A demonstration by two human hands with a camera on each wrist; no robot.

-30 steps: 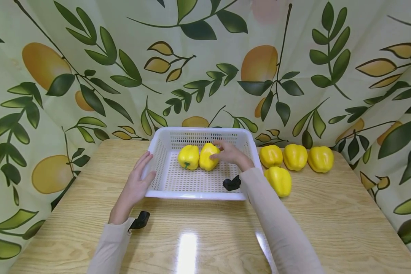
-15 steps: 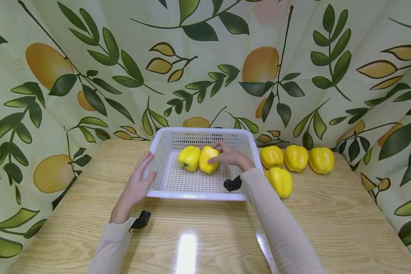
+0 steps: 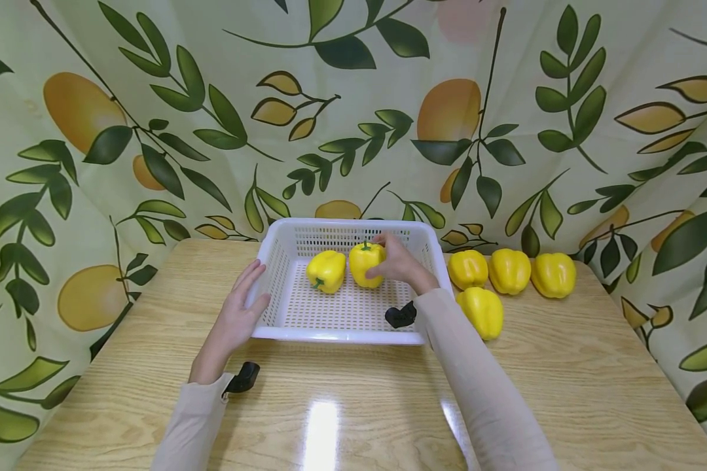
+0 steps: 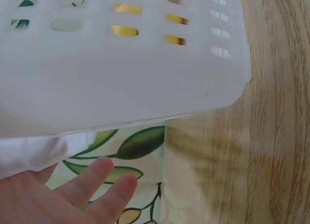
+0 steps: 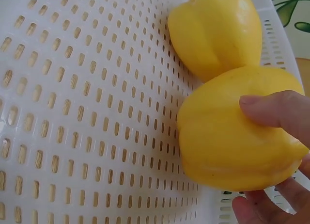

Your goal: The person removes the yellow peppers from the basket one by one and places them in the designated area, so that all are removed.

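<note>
Yellow pepper (image 3: 362, 265) in the curled fingers of the right hand (image 3: 400, 263) has turned stem-up, seemingly being stood upright; left hand (image 3: 234, 318), fingers straight, is at the basket's (image 3: 338, 336) nine o'clock side.

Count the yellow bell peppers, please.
6 yellow bell peppers: one lying in the white basket, another there in the right hand, three in a row on the table, one in front of them. The right sleeve may hide more.
</note>
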